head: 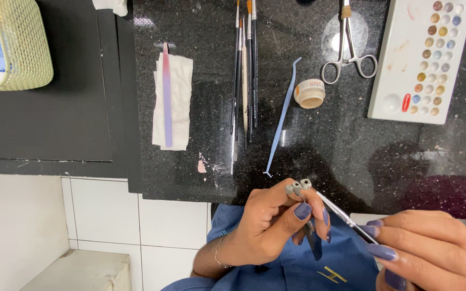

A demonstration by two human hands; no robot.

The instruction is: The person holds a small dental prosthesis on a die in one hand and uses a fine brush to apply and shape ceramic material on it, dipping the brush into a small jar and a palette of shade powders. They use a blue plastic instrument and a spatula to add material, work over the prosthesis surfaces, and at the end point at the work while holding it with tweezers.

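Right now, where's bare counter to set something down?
Free patches: black granite counter between the thin blue plastic probe and the white paint palette, below the steel forceps; also the matte black ledge left of the folded white tissue. Crowded: the row of thin paintbrushes and the small round jar.

We have a single view, from a camera worn on the head, looking almost straight down. It sits close above the left hand (276, 221) and right hand (430, 248), which fill the lower edge of the picture. Beyond them it takes in the black counter (330, 145), whose far side lies toward the top, and white floor tiles (152, 226) at lower left.
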